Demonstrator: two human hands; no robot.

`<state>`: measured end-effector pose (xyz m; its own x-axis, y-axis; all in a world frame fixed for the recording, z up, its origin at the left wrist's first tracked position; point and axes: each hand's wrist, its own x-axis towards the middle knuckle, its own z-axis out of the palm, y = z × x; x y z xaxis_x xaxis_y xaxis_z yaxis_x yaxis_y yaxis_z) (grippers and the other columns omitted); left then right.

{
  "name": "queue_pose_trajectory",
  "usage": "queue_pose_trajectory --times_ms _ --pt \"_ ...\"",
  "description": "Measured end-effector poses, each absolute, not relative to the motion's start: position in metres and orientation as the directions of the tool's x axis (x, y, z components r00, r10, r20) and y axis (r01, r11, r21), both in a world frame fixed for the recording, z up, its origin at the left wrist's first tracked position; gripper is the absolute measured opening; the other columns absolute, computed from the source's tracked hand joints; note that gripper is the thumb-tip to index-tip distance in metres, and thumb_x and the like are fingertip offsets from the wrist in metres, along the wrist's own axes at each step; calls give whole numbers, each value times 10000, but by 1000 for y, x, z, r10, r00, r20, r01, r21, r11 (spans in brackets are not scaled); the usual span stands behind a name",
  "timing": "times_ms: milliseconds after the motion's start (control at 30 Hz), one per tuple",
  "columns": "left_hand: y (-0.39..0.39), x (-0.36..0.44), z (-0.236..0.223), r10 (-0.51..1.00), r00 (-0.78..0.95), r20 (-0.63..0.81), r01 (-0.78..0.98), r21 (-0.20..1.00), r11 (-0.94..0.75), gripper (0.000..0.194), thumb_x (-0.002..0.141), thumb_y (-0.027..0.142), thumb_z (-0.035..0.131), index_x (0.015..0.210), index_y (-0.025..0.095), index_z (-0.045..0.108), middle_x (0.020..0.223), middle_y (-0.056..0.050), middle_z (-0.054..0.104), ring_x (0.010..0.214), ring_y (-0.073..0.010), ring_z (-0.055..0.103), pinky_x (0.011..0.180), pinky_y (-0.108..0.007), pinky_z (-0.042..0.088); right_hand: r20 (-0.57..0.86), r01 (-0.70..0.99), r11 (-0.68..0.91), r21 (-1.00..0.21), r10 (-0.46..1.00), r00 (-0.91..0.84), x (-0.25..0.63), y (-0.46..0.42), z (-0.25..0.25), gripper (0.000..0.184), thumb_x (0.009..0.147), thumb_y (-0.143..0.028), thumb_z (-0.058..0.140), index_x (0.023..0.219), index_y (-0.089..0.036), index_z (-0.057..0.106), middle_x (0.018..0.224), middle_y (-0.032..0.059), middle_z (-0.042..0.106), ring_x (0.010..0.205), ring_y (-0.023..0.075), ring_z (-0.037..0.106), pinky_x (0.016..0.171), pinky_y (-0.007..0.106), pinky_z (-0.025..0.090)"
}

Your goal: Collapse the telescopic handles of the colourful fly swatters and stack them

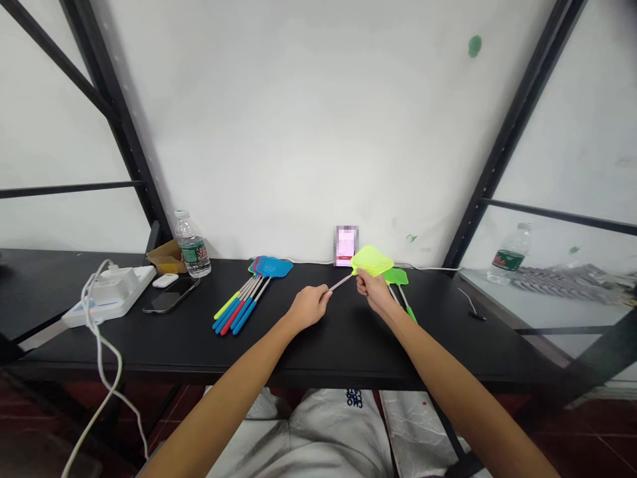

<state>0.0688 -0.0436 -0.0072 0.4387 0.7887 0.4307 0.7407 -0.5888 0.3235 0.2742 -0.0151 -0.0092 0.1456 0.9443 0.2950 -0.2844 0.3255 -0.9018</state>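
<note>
A yellow fly swatter (372, 260) is held above the black table between both hands, its metal rod slanting down to the left. My left hand (309, 305) is closed round the handle end, which it hides. Just below the yellow head, my right hand (372, 289) pinches the swatter. To the left lies a fanned bunch of several fly swatters (275, 267) with blue, red and yellow handles and a blue head on top. Partly behind my right hand and forearm rests a green fly swatter (398, 276), with another thin rod beside it.
A pixelated phone (346, 247) leans against the wall. At the left stand a water bottle (193, 245), a cardboard box (167, 256), a white case (165, 281), a dark phone (172, 296) and a power strip (142, 284) with cables. Another bottle (508, 255) stands at the right.
</note>
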Motion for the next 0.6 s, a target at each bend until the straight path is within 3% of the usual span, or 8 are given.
queue_pose_trajectory --times_ms 300,600 --pt "-41 72 -9 780 443 441 603 498 -624 335 953 358 391 708 188 543 627 12 548 591 -124 488 582 -241 316 299 -301 308 -903 951 77 275 -17 -6 353 699 -398 756 685 -189 471 547 -57 465 398 35 317 371 198 217" --pt "-42 77 -12 786 414 459 612 499 -614 328 961 376 383 725 195 523 609 16 531 557 -118 464 565 -237 296 281 -137 275 -951 959 -24 260 -15 -14 457 747 -583 685 629 -171 527 527 -25 498 380 47 359 357 191 207"
